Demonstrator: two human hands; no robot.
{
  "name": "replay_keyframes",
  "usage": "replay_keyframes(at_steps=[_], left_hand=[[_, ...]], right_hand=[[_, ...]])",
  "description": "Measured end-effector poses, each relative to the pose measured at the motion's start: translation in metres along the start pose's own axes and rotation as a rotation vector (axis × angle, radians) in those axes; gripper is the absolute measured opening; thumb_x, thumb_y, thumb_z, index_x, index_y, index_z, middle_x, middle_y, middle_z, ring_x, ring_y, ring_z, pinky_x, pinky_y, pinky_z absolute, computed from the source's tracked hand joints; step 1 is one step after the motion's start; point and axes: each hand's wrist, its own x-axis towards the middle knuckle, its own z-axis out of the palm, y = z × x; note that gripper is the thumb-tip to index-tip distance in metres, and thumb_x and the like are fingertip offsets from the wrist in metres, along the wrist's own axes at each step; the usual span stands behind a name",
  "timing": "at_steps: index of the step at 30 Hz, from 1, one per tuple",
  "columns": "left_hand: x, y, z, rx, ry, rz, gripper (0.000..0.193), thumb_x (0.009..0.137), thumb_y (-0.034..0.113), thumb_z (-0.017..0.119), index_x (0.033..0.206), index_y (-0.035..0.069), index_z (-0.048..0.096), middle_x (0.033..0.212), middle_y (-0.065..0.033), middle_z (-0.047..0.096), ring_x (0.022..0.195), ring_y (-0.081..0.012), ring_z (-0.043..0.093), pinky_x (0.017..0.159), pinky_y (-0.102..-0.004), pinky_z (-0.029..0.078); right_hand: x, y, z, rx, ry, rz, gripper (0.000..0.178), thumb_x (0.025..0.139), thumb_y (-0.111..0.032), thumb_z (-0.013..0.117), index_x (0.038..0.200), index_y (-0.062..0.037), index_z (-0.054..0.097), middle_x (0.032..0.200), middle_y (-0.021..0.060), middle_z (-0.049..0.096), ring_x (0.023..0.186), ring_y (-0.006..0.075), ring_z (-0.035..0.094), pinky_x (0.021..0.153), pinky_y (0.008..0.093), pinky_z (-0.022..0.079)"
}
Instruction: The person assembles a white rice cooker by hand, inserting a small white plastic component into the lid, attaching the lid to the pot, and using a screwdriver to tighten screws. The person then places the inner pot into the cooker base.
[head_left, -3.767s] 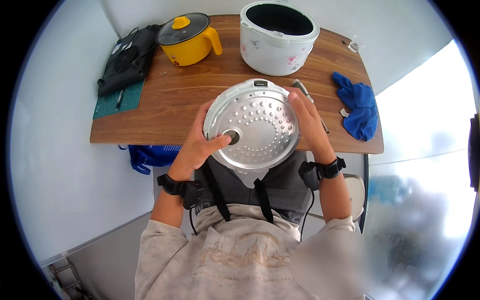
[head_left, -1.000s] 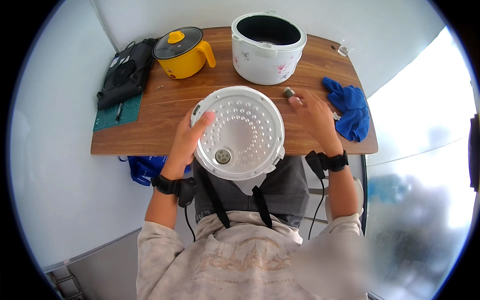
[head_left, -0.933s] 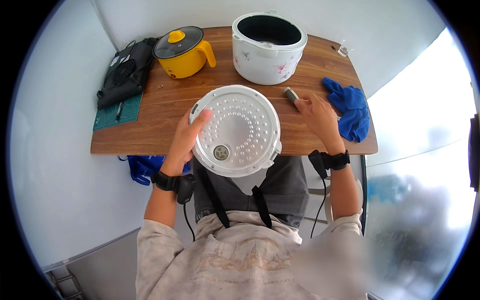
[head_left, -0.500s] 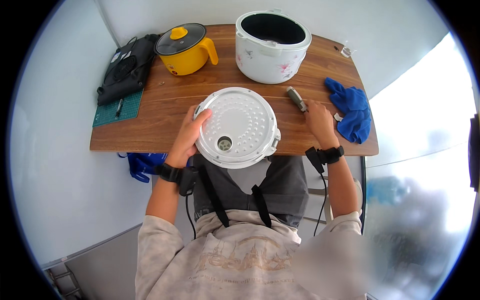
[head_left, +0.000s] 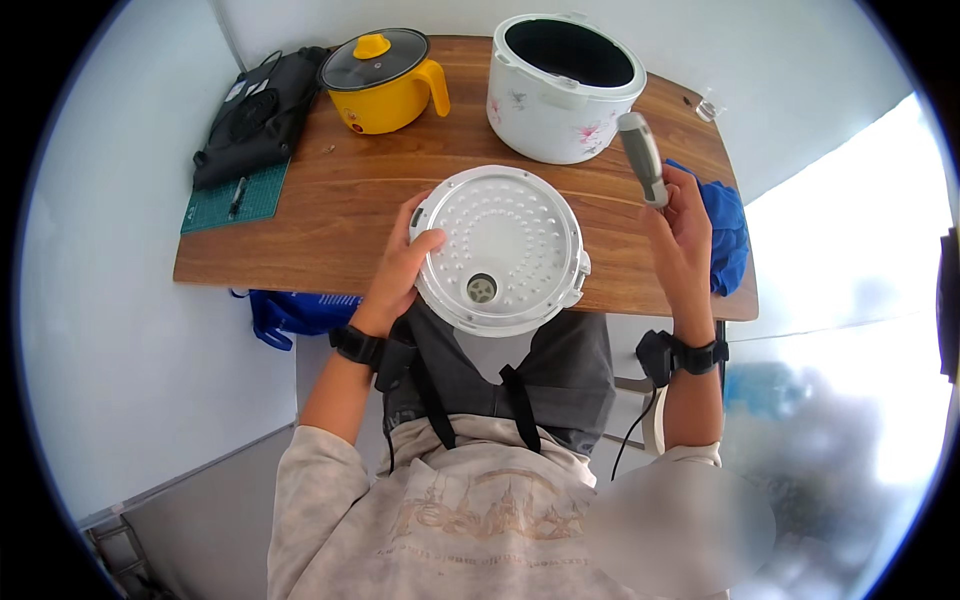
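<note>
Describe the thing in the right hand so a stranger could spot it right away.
Start at the wooden table and its white rice cooker. Just right of the cooker, the right hand holds up a small grey tool by its lower end. It is the only slim, stick-shaped thing here; the left hand holds a round perforated lid.

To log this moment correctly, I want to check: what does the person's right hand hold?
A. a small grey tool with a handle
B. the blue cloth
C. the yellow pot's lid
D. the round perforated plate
A: the right hand is raised above the wooden table with a small grey tool in its grip, while the left hand holds the round perforated plate.
</note>
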Motion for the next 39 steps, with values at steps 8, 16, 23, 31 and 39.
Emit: replay_keyframes(at_steps=[8,16,23,31,39], left_hand=[[-0.003,-0.003,0.002,0.031,0.001,0.042,0.063,0.092,0.017,0.064,0.148,0.008,0.036,0.139,-0.0106,0.051,0.126,-0.0195,0.051,0.106,-0.0334,0.043],[-0.003,-0.003,0.001,0.029,0.013,0.019,0.061,0.094,0.016,0.062,0.148,0.008,0.036,0.138,-0.0102,0.052,0.123,-0.0182,0.052,0.105,-0.0331,0.044],[-0.001,-0.005,-0.001,0.032,-0.001,0.032,0.061,0.093,0.016,0.062,0.148,0.008,0.037,0.137,-0.0096,0.052,0.123,-0.0182,0.052,0.105,-0.033,0.043],[-0.001,-0.006,-0.001,0.036,0.004,0.031,0.061,0.093,0.016,0.062,0.148,0.008,0.037,0.137,-0.0099,0.052,0.123,-0.0184,0.052,0.104,-0.0331,0.043],[-0.004,-0.004,0.003,0.046,0.022,0.056,0.06,0.094,0.015,0.061,0.148,0.009,0.036,0.137,-0.0108,0.052,0.122,-0.0183,0.052,0.104,-0.0332,0.044]], right_hand=[[-0.02,-0.027,0.016,0.352,-0.16,0.009,0.034,0.102,-0.027,0.062,0.119,0.0019,0.06,0.09,-0.0006,0.056,0.078,0.0063,0.052,0.07,0.0223,0.044],[-0.031,-0.041,0.029,0.215,-0.315,0.117,0.034,0.096,-0.02,0.072,0.118,0.0032,0.061,0.106,0.0069,0.069,0.089,0.0121,0.066,0.08,0.0272,0.055],[-0.038,-0.036,0.041,0.015,-0.283,0.003,0.035,0.092,-0.014,0.075,0.119,0.0023,0.061,0.101,0.011,0.068,0.087,0.0188,0.07,0.073,0.0304,0.06],[-0.037,-0.04,0.042,-0.077,-0.288,-0.064,0.032,0.09,-0.008,0.073,0.117,0.0038,0.061,0.102,0.012,0.068,0.086,0.0209,0.071,0.07,0.0304,0.062],[-0.037,-0.04,0.034,-0.081,-0.339,-0.055,0.022,0.085,-0.003,0.071,0.106,-0.0019,0.065,0.092,0.008,0.069,0.082,0.0153,0.07,0.068,0.028,0.057]])
